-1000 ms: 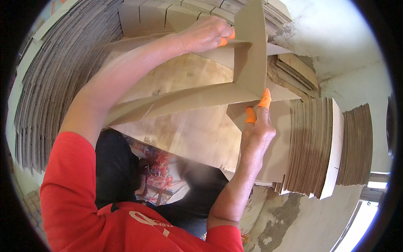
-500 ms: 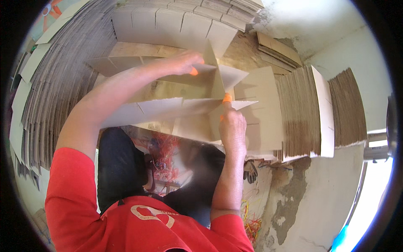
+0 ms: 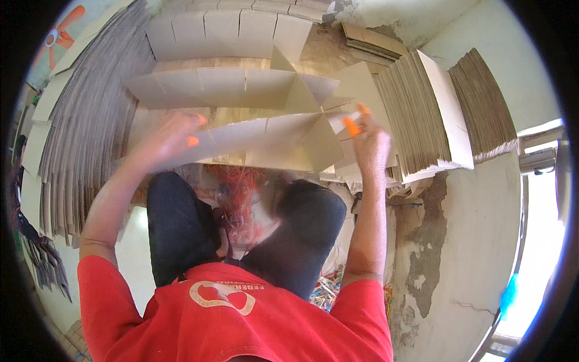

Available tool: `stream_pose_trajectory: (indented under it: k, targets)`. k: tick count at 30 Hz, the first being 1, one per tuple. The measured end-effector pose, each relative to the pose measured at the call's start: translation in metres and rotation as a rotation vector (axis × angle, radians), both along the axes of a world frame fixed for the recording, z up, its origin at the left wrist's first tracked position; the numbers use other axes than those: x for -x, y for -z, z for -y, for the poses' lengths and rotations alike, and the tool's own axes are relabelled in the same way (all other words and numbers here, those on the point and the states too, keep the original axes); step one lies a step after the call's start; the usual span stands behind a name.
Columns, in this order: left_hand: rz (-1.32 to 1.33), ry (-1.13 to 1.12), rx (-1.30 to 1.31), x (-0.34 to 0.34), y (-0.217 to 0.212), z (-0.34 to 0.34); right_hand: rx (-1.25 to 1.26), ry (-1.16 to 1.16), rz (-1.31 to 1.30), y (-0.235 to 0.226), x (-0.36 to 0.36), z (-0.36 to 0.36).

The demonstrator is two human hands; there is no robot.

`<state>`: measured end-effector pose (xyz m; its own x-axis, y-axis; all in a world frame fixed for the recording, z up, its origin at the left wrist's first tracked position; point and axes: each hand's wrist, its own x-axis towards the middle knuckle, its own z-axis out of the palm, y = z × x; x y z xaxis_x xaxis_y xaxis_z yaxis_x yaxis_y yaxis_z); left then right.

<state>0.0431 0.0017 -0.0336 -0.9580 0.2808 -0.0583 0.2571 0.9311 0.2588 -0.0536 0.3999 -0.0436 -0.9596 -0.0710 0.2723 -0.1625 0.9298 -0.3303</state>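
Note:
Two long slotted cardboard strips stand on edge, a far strip and a near strip. At their right ends a cross strip is slotted across both. My left hand, blurred and with orange finger covers, is at the left part of the near strip. Its thumb and finger are apart. Right of the cross strip is my right hand, also wearing orange finger covers. Its fingers are spread, with nothing seen between them, over flat cardboard pieces.
Tall cardboard stacks stand at the left and right. More slotted sheets line the far side, with a small pile at far right. Red strands lie between my knees. An orange fan is at upper left.
My left hand has left the far strip and moved left and nearer. My right hand has come off the cross strip joint and shifted right. The view has shifted too.

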Motion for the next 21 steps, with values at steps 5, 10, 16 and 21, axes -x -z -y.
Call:
stream_pose_trajectory:
  k: [5,10,16,21]
  targets:
    - [-0.194,-0.109,-0.145,0.012,0.03,0.005,-0.328,0.393,-0.1,0.06,0.017,-0.077]
    - [-0.219,-0.186,-0.16,0.023,0.038,0.005,-0.496,0.443,-0.001,0.077,0.005,-0.091]
    - [-0.094,-0.371,-0.506,0.029,0.05,0.01,-0.669,0.408,0.093,0.083,0.031,-0.113]
    - [-0.228,-0.159,-0.274,0.024,0.047,0.01,-0.422,0.326,0.049,0.062,0.041,-0.126]
